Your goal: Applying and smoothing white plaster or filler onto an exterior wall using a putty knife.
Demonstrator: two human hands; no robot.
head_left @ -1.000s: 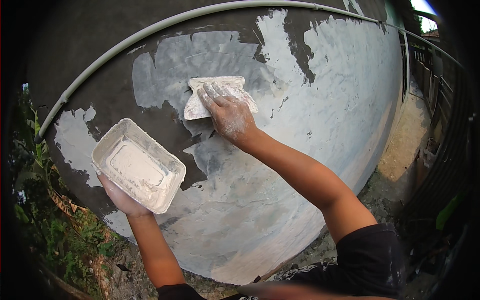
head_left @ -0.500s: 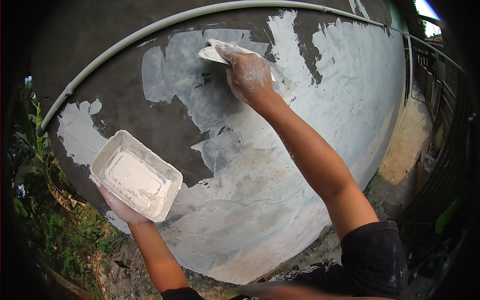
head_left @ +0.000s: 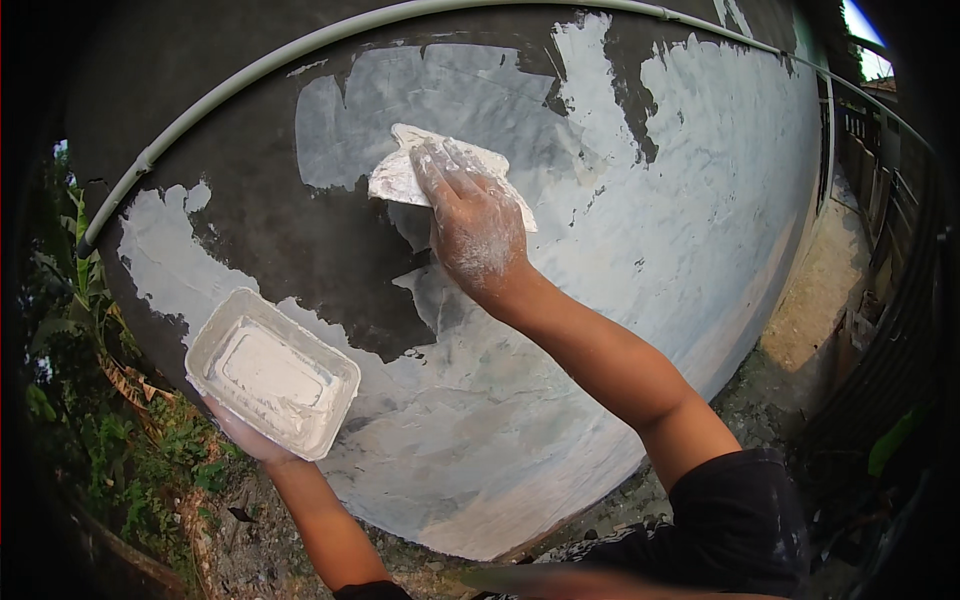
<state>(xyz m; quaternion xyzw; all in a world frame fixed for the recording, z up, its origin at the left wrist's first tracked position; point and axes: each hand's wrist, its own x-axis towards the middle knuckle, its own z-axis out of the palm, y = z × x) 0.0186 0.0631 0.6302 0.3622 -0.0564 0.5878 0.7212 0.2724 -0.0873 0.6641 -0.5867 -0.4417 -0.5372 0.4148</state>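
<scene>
A dark grey wall (head_left: 345, 240) fills the middle, coated over much of its surface with whitish filler paste (head_left: 690, 160). My right hand (head_left: 478, 225), dusted white, presses a flat paste-covered spreader (head_left: 402, 178) against the wall, at the edge between coated and bare parts. The fingers lie along the back of the spreader, closed on it. Lower left, my left hand (head_left: 245, 435) supports a rectangular plastic tub (head_left: 208, 350) from beneath, tilted toward me. White paste (head_left: 275, 365) lies on the tub's bottom. Most of the left fingers are hidden behind the tub.
A pale pipe (head_left: 270, 70) runs across the upper wall. Green plants (head_left: 130, 465) grow at the left, beside rubble-strewn ground (head_left: 240, 530). To the right lie a narrow sunlit path (head_left: 820, 260) and a dark fence (head_left: 868, 150).
My right hand has moved down with the spreader, whose broad face now shows more. The tub in my left hand has dropped slightly in the picture.
</scene>
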